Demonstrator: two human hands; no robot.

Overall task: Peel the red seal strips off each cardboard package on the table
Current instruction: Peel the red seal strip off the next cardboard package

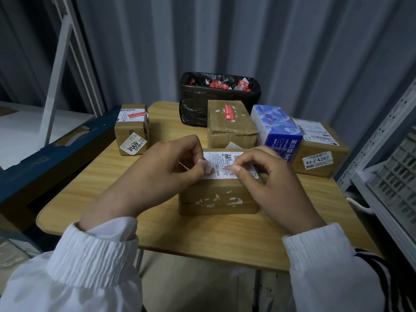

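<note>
A cardboard package (218, 199) with a white shipping label (222, 161) on top stands at the middle of the wooden table (94, 176). My left hand (162, 170) rests on its left top edge, fingers curled, thumb pressing the label. My right hand (270, 174) pinches a small reddish sliver of strip (226, 169) on the label between thumb and forefinger. Red seal strips show on the far-left package (131, 129) and the far-middle package (230, 127).
A bin lined with a black bag (219, 95) holds several peeled red strips at the table's far edge. A blue-and-white box (276, 131) lies on another labelled package (319, 149) at the right. White shelving (387, 154) stands right, a blue frame (56, 158) left.
</note>
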